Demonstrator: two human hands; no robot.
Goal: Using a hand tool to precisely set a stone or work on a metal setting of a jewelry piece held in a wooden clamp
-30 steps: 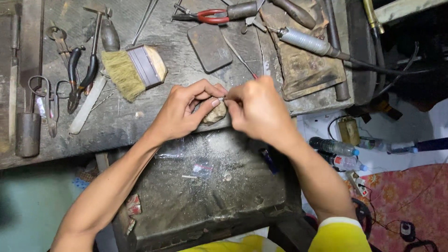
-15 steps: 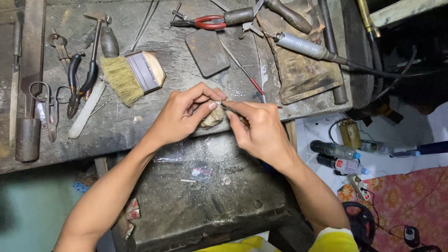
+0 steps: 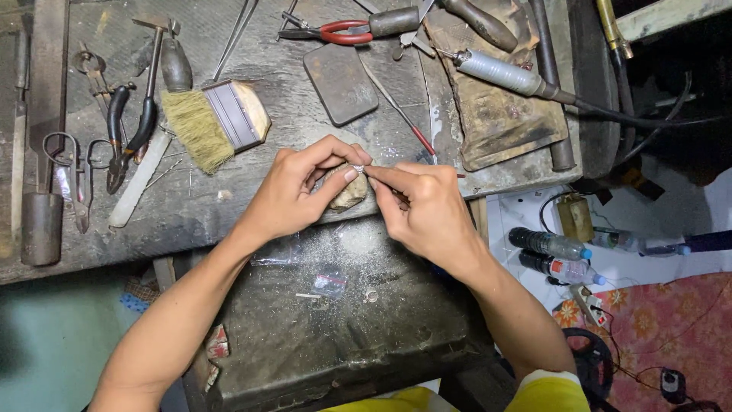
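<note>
My left hand [image 3: 293,194] pinches a small silver piece [image 3: 357,168] between thumb and forefinger and holds it against a worn wooden peg [image 3: 349,194] at the bench's front edge. My right hand [image 3: 427,214] meets it from the right, its fingertips pinched together right at the piece. It seems to grip a thin tool, mostly hidden by the fingers. Below both hands sits a dark metal tray [image 3: 320,351] dusted with silver filings, with a small plastic bag [image 3: 329,284] and a tiny ring [image 3: 371,294] in it.
The grimy bench holds a flat brush [image 3: 217,122], black pliers [image 3: 126,130], shears [image 3: 69,164], a hammer [image 3: 156,46], red-handled pliers [image 3: 343,32], a dark flat block [image 3: 341,82], a thin red-tipped file [image 3: 415,137] and a corded handpiece [image 3: 503,75]. Bottles [image 3: 549,244] lie on the floor at right.
My right hand has drawn slightly back toward me, uncovering the red-tipped file behind it. My left hand stays on the peg with the silver piece.
</note>
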